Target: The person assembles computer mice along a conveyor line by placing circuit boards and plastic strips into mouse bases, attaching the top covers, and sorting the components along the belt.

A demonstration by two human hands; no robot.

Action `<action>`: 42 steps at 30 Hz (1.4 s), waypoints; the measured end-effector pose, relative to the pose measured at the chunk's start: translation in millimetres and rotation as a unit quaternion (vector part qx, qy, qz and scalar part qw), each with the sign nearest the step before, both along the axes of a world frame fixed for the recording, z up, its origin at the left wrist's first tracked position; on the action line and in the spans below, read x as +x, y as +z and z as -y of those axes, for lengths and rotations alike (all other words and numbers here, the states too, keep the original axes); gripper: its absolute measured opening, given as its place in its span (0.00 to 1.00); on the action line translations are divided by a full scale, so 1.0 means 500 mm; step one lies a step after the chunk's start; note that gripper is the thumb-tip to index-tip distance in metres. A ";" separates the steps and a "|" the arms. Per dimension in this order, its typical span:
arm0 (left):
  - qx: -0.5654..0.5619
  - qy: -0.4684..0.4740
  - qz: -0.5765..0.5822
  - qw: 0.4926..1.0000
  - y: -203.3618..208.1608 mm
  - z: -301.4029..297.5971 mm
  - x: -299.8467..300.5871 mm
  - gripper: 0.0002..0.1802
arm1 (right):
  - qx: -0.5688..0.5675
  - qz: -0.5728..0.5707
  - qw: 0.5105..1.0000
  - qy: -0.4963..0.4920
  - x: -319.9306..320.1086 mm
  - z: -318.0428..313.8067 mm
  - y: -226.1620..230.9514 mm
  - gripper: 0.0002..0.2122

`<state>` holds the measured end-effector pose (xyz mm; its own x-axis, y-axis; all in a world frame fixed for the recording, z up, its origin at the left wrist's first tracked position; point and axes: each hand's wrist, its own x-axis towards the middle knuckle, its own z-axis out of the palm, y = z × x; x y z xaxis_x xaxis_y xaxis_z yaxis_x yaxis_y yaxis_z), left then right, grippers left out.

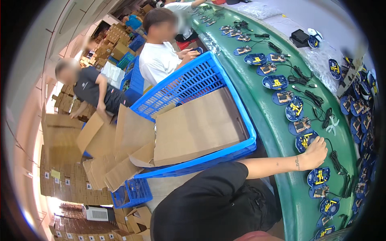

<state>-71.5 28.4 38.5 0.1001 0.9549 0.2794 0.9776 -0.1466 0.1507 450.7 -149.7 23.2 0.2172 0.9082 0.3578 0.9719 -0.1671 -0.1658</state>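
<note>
My left hand (315, 154) reaches over the green conveyor belt (261, 116), its wrist tattooed. Its curled fingers close on the right edge of a blue mouse shell (304, 140) with yellow inner parts; the fingertips are partly hidden. Just beyond lies a mouse base (299, 126) with a bare circuit board. Another blue shell (294, 108) sits farther up, and one more (318, 176) lies on the near side of my wrist. A black cable (337, 161) lies bundled right of my hand. My right hand is out of view.
Left of the belt stands a blue crate (253, 140) holding cardboard (197, 124). Several blue mouse parts (362, 108) are piled along the right edge. A person in white (155, 60) works beside the belt; another in dark clothes (90, 86) handles cartons. Stacked boxes (66, 176) fill the left.
</note>
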 end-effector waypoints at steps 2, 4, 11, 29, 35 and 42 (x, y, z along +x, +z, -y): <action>0.044 -0.059 0.054 0.996 0.025 0.006 0.021 0.29 | 0.061 -0.032 0.996 0.065 -0.024 0.009 0.020 0.28; -0.015 -0.167 0.176 0.970 0.050 0.020 0.013 0.32 | 0.040 -0.011 0.997 -0.065 -0.020 0.011 -0.007 0.31; -0.103 -0.156 0.190 0.964 0.088 -0.024 -0.057 0.42 | 0.041 -0.242 0.968 -0.057 -0.199 -0.150 0.041 0.17; -0.169 -0.144 0.164 0.961 0.098 -0.059 0.006 0.32 | -0.146 -0.129 0.956 -0.220 0.061 -0.433 0.075 0.28; -0.180 -0.138 0.182 0.957 0.091 -0.033 -0.018 0.30 | -0.156 -0.130 0.965 -0.168 -0.117 -0.493 0.105 0.17; -0.146 -0.182 0.187 0.954 0.080 -0.032 -0.020 0.30 | -0.139 -0.207 0.961 -0.121 -0.081 -0.522 0.058 0.13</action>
